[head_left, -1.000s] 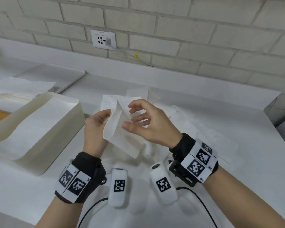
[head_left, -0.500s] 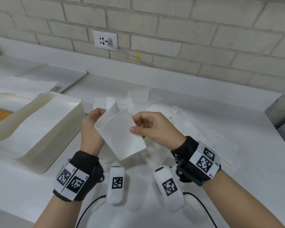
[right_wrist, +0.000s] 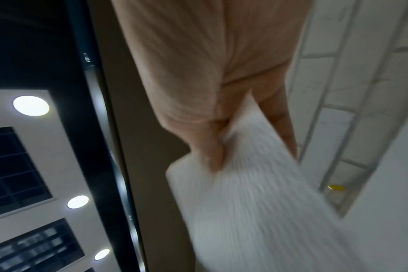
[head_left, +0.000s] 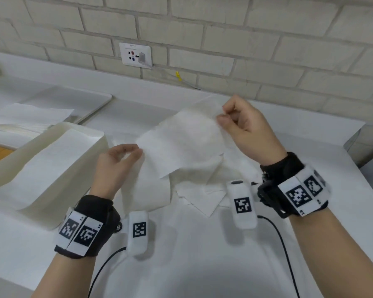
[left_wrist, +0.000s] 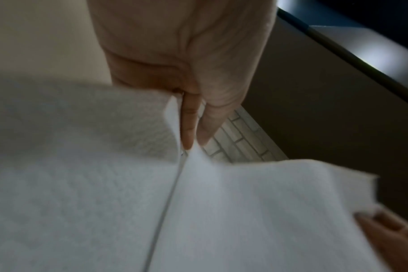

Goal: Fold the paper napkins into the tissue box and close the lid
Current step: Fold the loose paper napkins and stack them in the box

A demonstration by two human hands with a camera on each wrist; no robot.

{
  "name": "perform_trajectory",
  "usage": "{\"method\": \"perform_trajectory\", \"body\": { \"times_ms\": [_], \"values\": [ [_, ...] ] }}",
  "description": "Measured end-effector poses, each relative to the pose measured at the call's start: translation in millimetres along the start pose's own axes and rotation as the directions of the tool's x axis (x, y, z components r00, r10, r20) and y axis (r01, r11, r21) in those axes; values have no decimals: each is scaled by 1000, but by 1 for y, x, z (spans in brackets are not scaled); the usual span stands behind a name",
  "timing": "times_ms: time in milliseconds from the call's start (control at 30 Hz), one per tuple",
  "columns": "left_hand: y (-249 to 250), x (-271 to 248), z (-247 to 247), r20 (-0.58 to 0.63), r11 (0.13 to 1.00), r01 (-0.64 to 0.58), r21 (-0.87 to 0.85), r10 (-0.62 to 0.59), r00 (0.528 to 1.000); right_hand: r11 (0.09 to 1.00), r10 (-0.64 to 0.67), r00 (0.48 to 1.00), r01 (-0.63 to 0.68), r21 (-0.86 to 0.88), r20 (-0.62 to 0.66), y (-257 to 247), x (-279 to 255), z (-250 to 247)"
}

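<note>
A white paper napkin (head_left: pixel 181 143) is stretched in the air between my hands above the table. My left hand (head_left: pixel 136 150) pinches its near-left corner, seen close up in the left wrist view where the left hand (left_wrist: pixel 192 145) pinches the napkin (left_wrist: pixel 245 202). My right hand (head_left: pixel 223 116) pinches the far-right corner, higher and farther away; in the right wrist view the right hand (right_wrist: pixel 218 156) pinches the blurred napkin (right_wrist: pixel 256 202). The cream tissue box (head_left: pixel 91 168) stands open at the left with a white sheet lying in it.
Several loose napkins (head_left: pixel 202 196) lie on the white table (head_left: pixel 202 254) under my hands. A white tray (head_left: pixel 91 97) and more sheets (head_left: pixel 30 114) sit at the back left. A brick wall with a socket (head_left: pixel 136 54) runs behind. Cables trail from both wristbands.
The napkin was folded small between both hands close together; now my right hand has pulled up and to the right, spreading it open. My left hand stays at the lower left.
</note>
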State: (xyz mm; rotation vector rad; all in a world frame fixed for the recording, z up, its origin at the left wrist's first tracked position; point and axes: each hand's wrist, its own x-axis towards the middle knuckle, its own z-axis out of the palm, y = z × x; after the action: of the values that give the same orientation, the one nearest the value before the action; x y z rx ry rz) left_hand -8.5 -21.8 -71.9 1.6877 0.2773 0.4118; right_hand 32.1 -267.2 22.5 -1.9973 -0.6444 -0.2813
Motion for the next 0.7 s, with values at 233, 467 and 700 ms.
{"method": "perform_trajectory", "body": {
  "times_ms": [233,467,700],
  "values": [
    [27,-9,1,168,985,-165,50,155,974,992,-12,802,86,-96,597,-45,1,-8],
    [55,-40,20,379,934,-188,-304,300,875,968,-145,965,184,-170,220,-35,16,27],
    [49,-43,22,320,959,-183,-218,247,915,996,42,986,-27,-90,162,-19,19,45]
  ]
}}
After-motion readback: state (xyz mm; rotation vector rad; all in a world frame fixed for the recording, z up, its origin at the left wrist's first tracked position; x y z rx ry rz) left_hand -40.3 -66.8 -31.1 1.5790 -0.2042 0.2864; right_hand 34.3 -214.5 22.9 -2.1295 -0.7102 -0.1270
